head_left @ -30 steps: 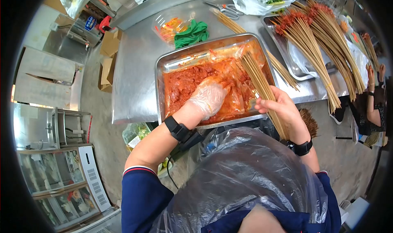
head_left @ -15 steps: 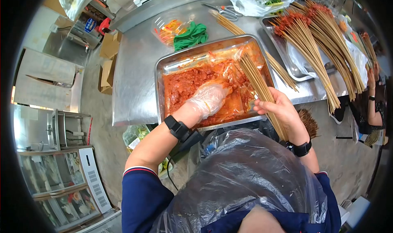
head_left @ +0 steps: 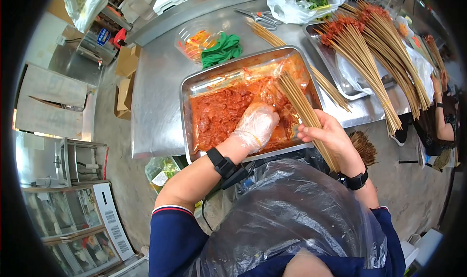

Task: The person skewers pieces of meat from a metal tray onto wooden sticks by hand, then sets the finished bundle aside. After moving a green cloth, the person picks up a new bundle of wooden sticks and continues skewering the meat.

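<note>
A steel tray (head_left: 185,123) holds red marinated meat (head_left: 214,112), with smeared clear plastic on its right side. Inside it, my left hand (head_left: 257,125), in a clear plastic glove, is curled closed against the meat. Its fingertips are hidden, so what they grip cannot be made out. My bare right hand (head_left: 332,135) is closed around a bundle of bamboo skewers (head_left: 302,101), thumb on top. The bundle slants over the tray's right part, its upper ends above the meat and plastic.
More bare skewers (head_left: 327,84) lie behind and right of the tray. Bundles of meat-tipped skewers (head_left: 365,58) rest on another tray (head_left: 335,75). A green cloth (head_left: 223,49), plastic container (head_left: 194,41), scissors (head_left: 265,19) and bag of greens (head_left: 304,7) sit farther back. Another person's arm (head_left: 440,116) shows at right.
My left hand has shifted slightly right and down in the tray, looking more curled. My right hand still holds the skewers. The whole view has shifted slightly.
</note>
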`<move>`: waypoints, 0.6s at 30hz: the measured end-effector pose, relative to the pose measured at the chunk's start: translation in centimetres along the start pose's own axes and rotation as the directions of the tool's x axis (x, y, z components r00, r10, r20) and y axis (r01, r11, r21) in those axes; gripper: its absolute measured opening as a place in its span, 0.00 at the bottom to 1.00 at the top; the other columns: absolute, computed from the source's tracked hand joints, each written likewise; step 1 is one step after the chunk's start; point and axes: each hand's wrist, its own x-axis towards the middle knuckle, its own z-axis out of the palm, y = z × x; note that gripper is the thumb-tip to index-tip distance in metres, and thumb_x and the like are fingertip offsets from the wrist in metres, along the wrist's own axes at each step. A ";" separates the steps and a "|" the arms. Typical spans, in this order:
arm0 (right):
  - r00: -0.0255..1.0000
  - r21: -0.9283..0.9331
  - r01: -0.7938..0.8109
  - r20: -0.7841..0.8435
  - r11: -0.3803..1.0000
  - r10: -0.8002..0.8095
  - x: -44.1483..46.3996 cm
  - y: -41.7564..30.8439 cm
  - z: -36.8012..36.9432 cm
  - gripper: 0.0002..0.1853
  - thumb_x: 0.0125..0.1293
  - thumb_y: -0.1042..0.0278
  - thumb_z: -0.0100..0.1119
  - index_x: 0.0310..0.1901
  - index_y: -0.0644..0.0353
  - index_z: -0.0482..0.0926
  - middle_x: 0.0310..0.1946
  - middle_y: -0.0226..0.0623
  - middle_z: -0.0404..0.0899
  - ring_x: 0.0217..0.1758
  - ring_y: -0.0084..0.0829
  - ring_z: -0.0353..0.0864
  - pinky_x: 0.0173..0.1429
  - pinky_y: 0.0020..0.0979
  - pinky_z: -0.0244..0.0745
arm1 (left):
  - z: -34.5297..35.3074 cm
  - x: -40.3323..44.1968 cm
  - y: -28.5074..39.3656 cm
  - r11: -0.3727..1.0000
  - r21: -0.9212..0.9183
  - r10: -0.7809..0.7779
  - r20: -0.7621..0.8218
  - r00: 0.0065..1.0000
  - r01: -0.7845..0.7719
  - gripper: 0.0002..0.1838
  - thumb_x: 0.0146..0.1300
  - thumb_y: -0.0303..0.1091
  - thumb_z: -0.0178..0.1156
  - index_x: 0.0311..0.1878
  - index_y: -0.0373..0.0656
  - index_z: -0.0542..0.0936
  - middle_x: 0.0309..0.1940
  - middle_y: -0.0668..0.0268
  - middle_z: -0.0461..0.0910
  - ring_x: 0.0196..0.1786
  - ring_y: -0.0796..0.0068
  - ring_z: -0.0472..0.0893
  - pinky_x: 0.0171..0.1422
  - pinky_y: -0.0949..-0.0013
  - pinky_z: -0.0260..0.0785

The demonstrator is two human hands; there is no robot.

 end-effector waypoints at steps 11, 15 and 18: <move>1.000 -0.008 0.000 0.005 1.000 0.000 0.1 0.5 -0.1 0.20 0.59 0.71 0.58 0.52 0.66 0.69 0.38 0.37 0.79 0.40 0.24 0.81 0.43 0.23 0.76 | -1.8 -3.6 -2.8 0.984 0.173 -0.046 0.058 0.997 0.036 0.04 0.48 0.29 0.53 0.24 0.40 0.75 0.26 0.53 0.74 0.35 0.50 0.75 0.41 0.53 0.66; 0.999 -0.035 0.021 0.028 0.999 -0.020 0.2 0.6 -0.4 0.21 0.59 0.71 0.58 0.53 0.66 0.68 0.38 0.37 0.79 0.40 0.25 0.81 0.42 0.23 0.76 | -2.5 -3.6 -4.1 0.995 0.101 0.015 -0.008 1.000 -0.014 0.05 0.50 0.31 0.56 0.27 0.40 0.76 0.26 0.53 0.74 0.36 0.49 0.75 0.40 0.52 0.66; 1.000 -0.020 0.015 0.015 1.000 -0.015 0.1 0.7 -0.3 0.21 0.59 0.70 0.59 0.54 0.66 0.68 0.39 0.37 0.79 0.40 0.25 0.81 0.42 0.23 0.76 | -5.0 -1.3 -4.6 0.994 0.089 -0.057 -0.040 0.998 0.061 0.06 0.52 0.33 0.57 0.29 0.41 0.77 0.27 0.52 0.75 0.36 0.49 0.75 0.41 0.52 0.67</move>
